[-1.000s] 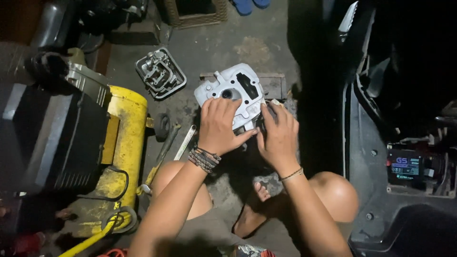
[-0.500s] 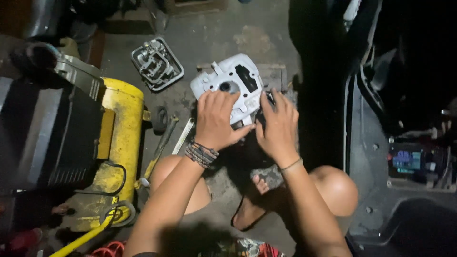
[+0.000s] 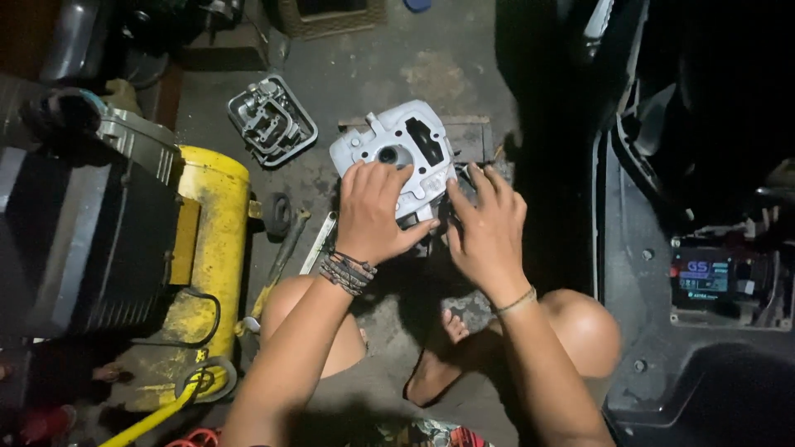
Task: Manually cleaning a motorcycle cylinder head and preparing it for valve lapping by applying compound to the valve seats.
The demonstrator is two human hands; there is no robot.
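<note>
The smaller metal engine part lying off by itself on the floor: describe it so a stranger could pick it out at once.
Start at the yellow tank on the left. Just beyond its far end, on the grey concrete floor, lies the small engine cover, a rounded rectangle, open side up, with mechanical bits inside. Unlike the pale cylinder head under the left hand and right hand, it is darker, and nobody touches it.
</note>
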